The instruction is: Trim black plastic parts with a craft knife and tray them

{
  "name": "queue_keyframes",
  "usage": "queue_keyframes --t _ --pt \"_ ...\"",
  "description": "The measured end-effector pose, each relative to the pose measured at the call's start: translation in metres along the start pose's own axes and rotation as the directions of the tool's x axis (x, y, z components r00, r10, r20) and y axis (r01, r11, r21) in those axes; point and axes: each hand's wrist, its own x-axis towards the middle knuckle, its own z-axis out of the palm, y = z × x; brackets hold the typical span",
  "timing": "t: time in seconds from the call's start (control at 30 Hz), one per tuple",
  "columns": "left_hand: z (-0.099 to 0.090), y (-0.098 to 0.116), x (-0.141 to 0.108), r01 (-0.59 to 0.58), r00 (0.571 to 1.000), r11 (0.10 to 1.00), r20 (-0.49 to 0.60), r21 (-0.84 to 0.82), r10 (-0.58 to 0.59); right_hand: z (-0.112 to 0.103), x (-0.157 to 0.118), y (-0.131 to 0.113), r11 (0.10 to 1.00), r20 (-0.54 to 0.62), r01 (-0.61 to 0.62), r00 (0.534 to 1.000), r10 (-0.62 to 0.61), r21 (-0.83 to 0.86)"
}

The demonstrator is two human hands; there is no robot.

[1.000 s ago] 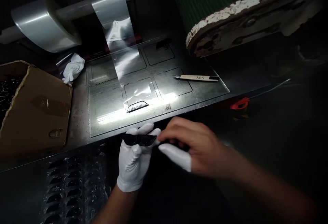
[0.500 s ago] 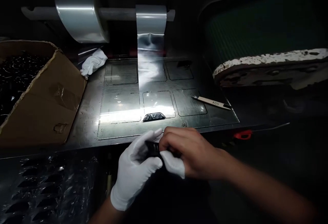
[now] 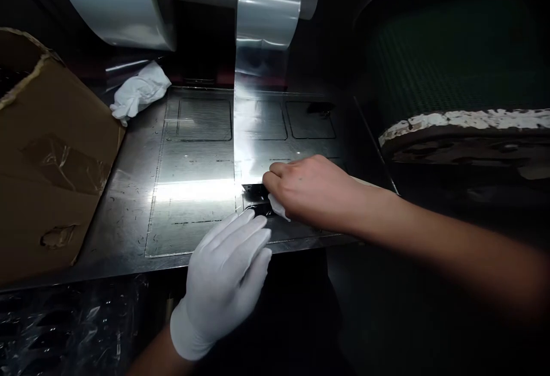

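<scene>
My right hand (image 3: 313,190), bare but for a white cover on the thumb, is closed on a small dark piece (image 3: 255,192) at the lower end of a clear film strip (image 3: 260,106). Just in front of it on the metal plate (image 3: 195,204) lies a second glossy black piece (image 3: 261,210). My left hand (image 3: 227,275), in a white glove, is open, its fingers stretched out beside that black piece; whether they touch it is unclear. A pale tool handle (image 3: 370,183) shows partly behind my right wrist.
Two film rolls, a wide one (image 3: 114,3) and a narrow one (image 3: 268,12), hang on a bar. On the left are a cardboard box (image 3: 55,164) and a crumpled white cloth (image 3: 141,90). Wrapped dark pieces (image 3: 55,330) lie lower left. A green-covered object (image 3: 464,66) stands right.
My right hand has moved forward onto the plate with the dark piece. My left hand has let go and its fingers have straightened. The view has shifted closer to the plate.
</scene>
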Motion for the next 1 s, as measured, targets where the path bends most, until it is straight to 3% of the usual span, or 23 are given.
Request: queue_keyframes --t 0.2,0.33,0.4,0.47,0.53,0.57,0.7,0.77,0.9,0.97,1.0 --pt "-0.003 -0.001 0.000 0.011 0.999 0.999 0.037 -0.031 -0.010 0.005 0.000 0.007 0.994 0.036 -0.004 0.999 0.000 0.110" --pt "-0.005 -0.002 -0.002 0.022 1.000 0.996 -0.012 -0.084 -0.023 0.018 -0.049 0.022 0.919 -0.049 -0.164 0.980 0.194 0.358" --pt "-0.006 -0.003 -0.004 0.033 0.998 0.993 -0.045 -0.113 -0.038 0.033 -0.089 0.030 0.846 -0.100 -0.289 0.924 0.368 0.449" --pt "-0.006 -0.002 -0.006 0.056 0.995 0.988 -0.073 -0.145 -0.067 0.053 -0.129 0.037 0.775 -0.141 -0.429 0.828 0.542 0.464" --pt "-0.005 -0.001 -0.008 0.084 0.989 0.980 -0.102 -0.182 -0.104 0.073 -0.157 0.044 0.722 -0.170 -0.540 0.737 0.654 0.433" --pt "-0.005 0.001 -0.008 0.100 0.985 0.976 -0.117 -0.193 -0.124 0.082 -0.165 0.047 0.706 -0.165 -0.572 0.717 0.678 0.418" --pt "-0.009 0.008 -0.008 0.190 0.961 0.965 -0.168 -0.181 -0.221 0.106 -0.171 0.058 0.697 -0.073 -0.565 0.752 0.655 0.442" --pt "-0.016 0.008 -0.006 0.227 0.947 0.960 -0.195 -0.163 -0.256 0.113 -0.168 0.060 0.699 -0.084 -0.546 0.757 0.647 0.463" --pt "-0.038 -0.002 0.007 0.277 0.920 0.958 -0.267 -0.076 -0.287 0.121 -0.167 0.056 0.680 -0.172 -0.533 0.710 0.683 0.502" --pt "-0.048 -0.010 0.018 0.304 0.931 0.952 -0.220 0.030 -0.290 0.116 -0.160 0.050 0.618 -0.160 -0.526 0.671 0.724 0.584" --pt "-0.051 -0.013 0.025 0.310 0.942 0.946 -0.166 0.092 -0.292 0.110 -0.154 0.045 0.590 -0.132 -0.507 0.678 0.723 0.628"
